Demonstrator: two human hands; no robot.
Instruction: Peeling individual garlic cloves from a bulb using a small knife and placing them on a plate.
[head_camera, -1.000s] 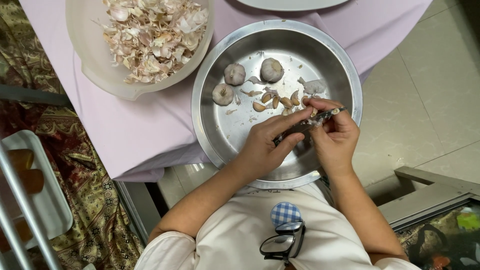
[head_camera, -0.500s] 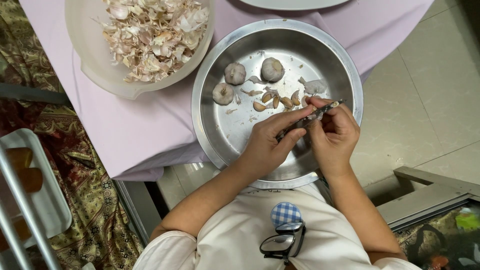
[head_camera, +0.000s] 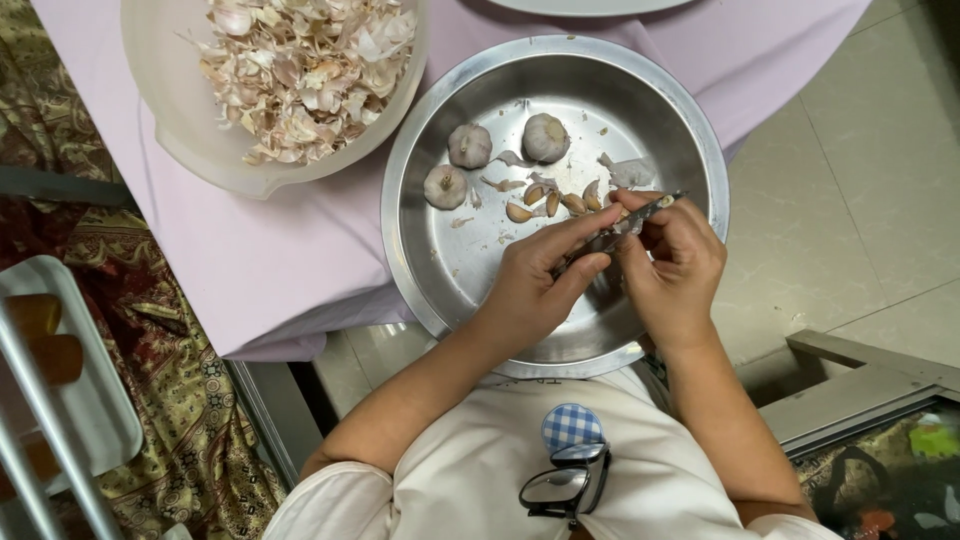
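- My left hand (head_camera: 535, 285) was closed around the handle of a small dark-handled knife (head_camera: 615, 232), whose thin blade pointed up and to the right over the round shiny steel basin (head_camera: 440, 260).
- My right hand (head_camera: 672, 262) was curled just beside it, its fingertips pinched at the blade's tip; I think it held a garlic clove there, but the fingers hid it and I could not tell for sure.
- Both hands hovered over the near right part of the basin, which sat on the pale lilac tablecloth (head_camera: 270, 270).
- In the basin, three whole white garlic bulbs (head_camera: 470, 146) lay at the far side, well apart from my hands.
- A small cluster of loose tan garlic cloves (head_camera: 548, 200) lay just beyond the left hand's fingers.
- To the far left stood a wide cream plastic bowl (head_camera: 175, 140) heaped with papery garlic skins (head_camera: 300, 70).
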